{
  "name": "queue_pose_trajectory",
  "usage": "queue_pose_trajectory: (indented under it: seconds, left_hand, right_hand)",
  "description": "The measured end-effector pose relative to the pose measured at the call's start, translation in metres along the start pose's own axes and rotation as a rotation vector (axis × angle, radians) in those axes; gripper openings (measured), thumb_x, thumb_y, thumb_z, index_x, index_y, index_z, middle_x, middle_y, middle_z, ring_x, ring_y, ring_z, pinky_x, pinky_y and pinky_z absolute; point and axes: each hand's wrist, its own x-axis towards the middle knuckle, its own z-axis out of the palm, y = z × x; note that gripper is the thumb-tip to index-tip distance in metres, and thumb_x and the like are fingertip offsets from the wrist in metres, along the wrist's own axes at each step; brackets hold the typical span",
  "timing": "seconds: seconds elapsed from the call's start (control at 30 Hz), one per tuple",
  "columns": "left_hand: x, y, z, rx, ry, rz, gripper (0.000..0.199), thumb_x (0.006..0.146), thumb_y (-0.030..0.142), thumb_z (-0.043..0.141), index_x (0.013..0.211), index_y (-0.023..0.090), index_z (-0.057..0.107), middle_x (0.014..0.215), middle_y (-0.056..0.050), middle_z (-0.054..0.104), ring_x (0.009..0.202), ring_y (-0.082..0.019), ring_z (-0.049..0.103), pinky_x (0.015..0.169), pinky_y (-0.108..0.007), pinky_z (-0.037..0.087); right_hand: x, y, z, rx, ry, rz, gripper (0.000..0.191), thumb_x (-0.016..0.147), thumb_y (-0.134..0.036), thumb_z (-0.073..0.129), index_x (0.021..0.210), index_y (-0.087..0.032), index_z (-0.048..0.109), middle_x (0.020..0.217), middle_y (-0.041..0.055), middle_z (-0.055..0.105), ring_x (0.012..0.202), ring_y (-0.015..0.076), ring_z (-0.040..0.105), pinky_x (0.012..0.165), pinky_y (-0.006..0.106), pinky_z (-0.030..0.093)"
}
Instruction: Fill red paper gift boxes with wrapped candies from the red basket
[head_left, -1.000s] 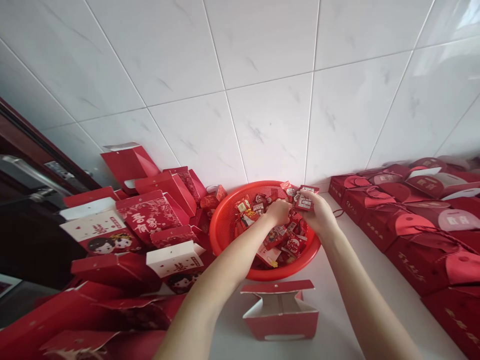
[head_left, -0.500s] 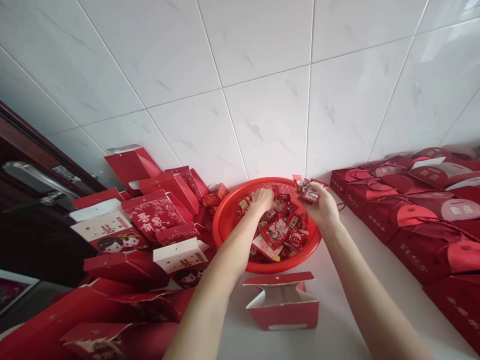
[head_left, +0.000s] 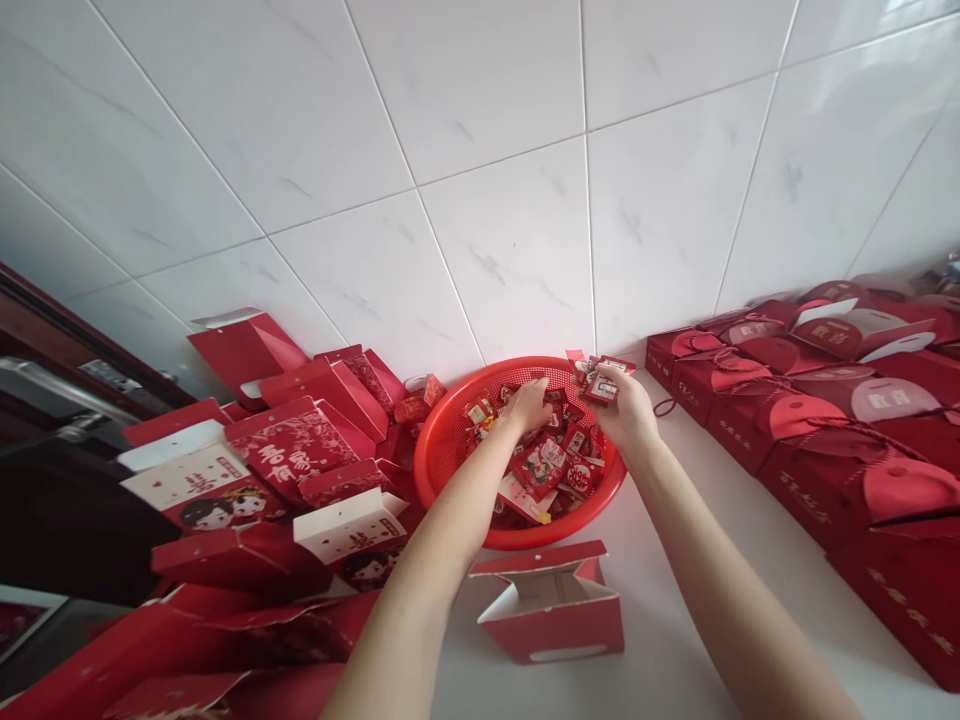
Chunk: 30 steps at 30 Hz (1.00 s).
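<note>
A red plastic basket [head_left: 450,440] holds many small red wrapped candy packets [head_left: 541,466]. My left hand [head_left: 529,404] reaches down into it from the front, fingers curled together among the packets; anything in its grasp is hidden. Over the basket's right rim, my right hand [head_left: 631,408] is closed on several red candy packets [head_left: 601,384], held in a small bunch. In front of the basket stands a red paper gift box [head_left: 555,625], its top open and its pale inside showing.
Many opened red and white paper boxes [head_left: 281,450] crowd the left side. Rows of closed dark-red boxes [head_left: 780,440] with cords line the right. Behind the white counter [head_left: 675,620] rises a tiled wall [head_left: 517,270]. A door handle [head_left: 67,385] is at far left.
The view has shifted slightly, so most things appear further left. My left hand has moved a little within the basket; my right hand still grips the packets.
</note>
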Motion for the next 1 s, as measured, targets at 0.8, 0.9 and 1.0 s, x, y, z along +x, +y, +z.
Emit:
queue_pose_trajectory:
  seconds: [0.8,0.9,1.0]
  left_hand:
    - [-0.006,0.018,-0.004,-0.157,0.084,-0.017,0.015,0.078,0.012,0.073,0.093,0.015,0.075,0.104,-0.015,0.076,0.101,-0.031,0.073,0.092,-0.041,0.055]
    - [-0.007,0.015,-0.023,-0.343,0.166,-0.004,0.015,0.082,0.01,0.065,0.087,0.017,0.078,0.101,-0.011,0.079,0.099,-0.027,0.074,0.092,-0.038,0.057]
    - [-0.019,0.01,-0.047,-0.508,0.285,0.003,0.03,0.082,0.005,0.057,0.101,0.016,0.079,0.117,-0.011,0.076,0.109,-0.023,0.072,0.098,-0.035,0.055]
  right_hand:
    - [-0.007,-0.001,0.002,0.027,-0.043,0.002,0.013,0.064,-0.014,0.073,0.07,-0.018,0.063,0.06,-0.0035,0.067,0.052,0.0114,0.063,0.049,0.019,0.052]
    - [-0.007,-0.002,0.003,0.017,-0.064,0.009,0.013,0.065,-0.014,0.073,0.07,-0.019,0.062,0.06,-0.0033,0.067,0.054,0.0125,0.064,0.05,0.021,0.053]
    - [-0.008,-0.004,0.004,0.0,-0.077,0.031,0.01,0.067,-0.013,0.071,0.069,-0.019,0.063,0.061,-0.0021,0.068,0.057,0.0135,0.066,0.052,0.022,0.055]
